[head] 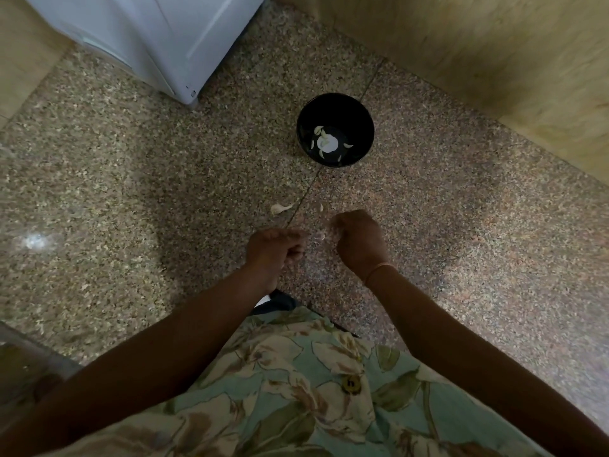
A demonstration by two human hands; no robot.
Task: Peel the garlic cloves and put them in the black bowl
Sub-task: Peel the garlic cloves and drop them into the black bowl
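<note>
A black bowl (335, 107) stands on the speckled floor ahead of me, with several peeled garlic cloves (324, 140) in its bottom. An unpeeled garlic clove (279, 208) lies on the floor between the bowl and my hands, and a small scrap of skin (321, 207) lies to its right. My left hand (273, 250) and my right hand (359, 240) are close together above the floor, fingers curled. Between them shows a pale, blurred piece of garlic or skin (319, 238). Which fingers pinch it is hard to make out.
A white appliance (158, 37) stands at the back left, its corner near the bowl. A yellowish wall (494, 61) runs along the right. My lap in a floral garment (296, 390) fills the bottom. A bright light spot (34, 240) glints on the floor at left.
</note>
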